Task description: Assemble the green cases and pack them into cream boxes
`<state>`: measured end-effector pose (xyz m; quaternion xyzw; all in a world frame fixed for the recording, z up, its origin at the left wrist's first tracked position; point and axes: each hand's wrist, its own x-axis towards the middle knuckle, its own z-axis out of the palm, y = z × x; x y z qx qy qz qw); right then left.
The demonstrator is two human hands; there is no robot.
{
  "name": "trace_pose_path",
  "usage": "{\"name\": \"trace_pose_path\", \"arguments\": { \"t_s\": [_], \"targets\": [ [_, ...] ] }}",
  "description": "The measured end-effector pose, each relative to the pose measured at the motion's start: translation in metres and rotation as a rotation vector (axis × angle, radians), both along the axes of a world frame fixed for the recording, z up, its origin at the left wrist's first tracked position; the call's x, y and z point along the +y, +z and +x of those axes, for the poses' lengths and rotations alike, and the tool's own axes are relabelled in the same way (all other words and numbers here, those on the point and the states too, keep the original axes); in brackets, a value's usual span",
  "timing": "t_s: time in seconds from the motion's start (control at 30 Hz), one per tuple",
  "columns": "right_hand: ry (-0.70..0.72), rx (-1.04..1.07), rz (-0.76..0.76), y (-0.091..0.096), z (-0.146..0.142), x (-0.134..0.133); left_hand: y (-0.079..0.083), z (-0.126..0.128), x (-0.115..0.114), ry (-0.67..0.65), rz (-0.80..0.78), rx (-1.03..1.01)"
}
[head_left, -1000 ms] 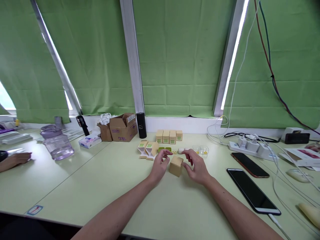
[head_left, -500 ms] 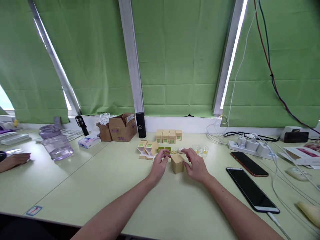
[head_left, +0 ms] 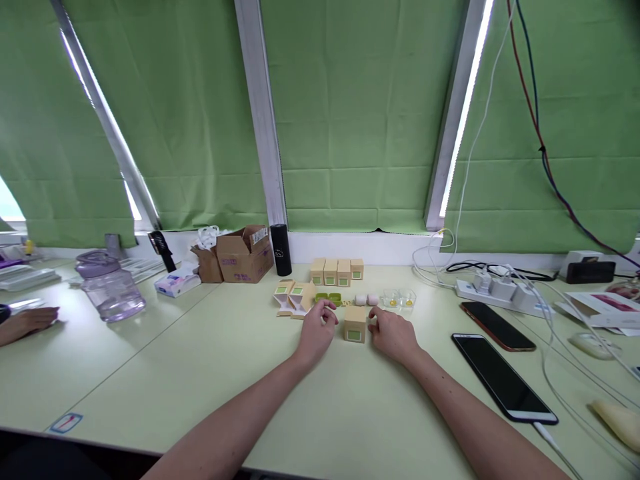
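A small tan box [head_left: 355, 324] with a green label stands upright on the pale green table [head_left: 200, 360]. My left hand [head_left: 316, 331] rests just left of it with fingers curled in, nothing visible in them. My right hand [head_left: 395, 335] lies just right of the box, fingers loosely bent, holding nothing. Neither hand grips the box. Behind it lie two green pieces [head_left: 329, 298], two small white pieces [head_left: 367, 299] and two clear cups [head_left: 400, 300]. Further back, several closed tan boxes [head_left: 337, 272] stand in a row, and two opened ones [head_left: 295, 297] lie to the left.
A cardboard carton [head_left: 245, 255], black cylinder [head_left: 281, 250], tissue pack [head_left: 177, 283] and clear jug [head_left: 110, 287] stand at the left back. Two phones [head_left: 503, 380] [head_left: 495, 325], a power strip [head_left: 500, 293] and cables lie on the right. Another person's hand [head_left: 27, 322] rests at far left.
The tan box has been turned from a tilted pose to upright, label facing me. My right hand has let go of it and drawn back slightly; my left hand has barely moved.
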<state>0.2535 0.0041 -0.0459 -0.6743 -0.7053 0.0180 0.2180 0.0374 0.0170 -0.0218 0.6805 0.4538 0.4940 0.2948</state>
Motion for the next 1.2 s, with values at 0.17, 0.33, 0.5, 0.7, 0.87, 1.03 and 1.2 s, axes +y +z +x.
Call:
{"name": "trace_pose_path", "arguments": {
  "t_s": [0.17,0.33,0.5,0.7,0.87,1.03,1.2],
  "targets": [
    [0.070,0.082,-0.001,0.009,0.005,-0.006,0.001,-0.001,0.000,0.018,-0.011,0.019],
    [0.196,0.261,0.042,0.028,0.004,-0.016,0.001,-0.002,0.001,0.033,-0.014,0.028],
    [0.253,0.407,0.078,0.030,-0.009,-0.016,-0.002,-0.002,0.002,0.027,-0.020,0.032],
    [0.335,0.527,0.010,0.027,-0.016,-0.004,-0.003,-0.003,0.003,0.025,-0.028,0.039],
    [0.312,0.482,0.034,0.048,-0.005,0.021,-0.002,-0.002,0.001,0.033,-0.024,0.029],
    [0.087,0.406,0.130,0.071,0.013,0.069,-0.002,0.000,0.001,0.033,-0.029,0.022],
    [-0.025,0.372,0.115,0.067,0.023,0.111,-0.003,0.000,0.000,0.035,-0.015,0.031]
  ]
}}
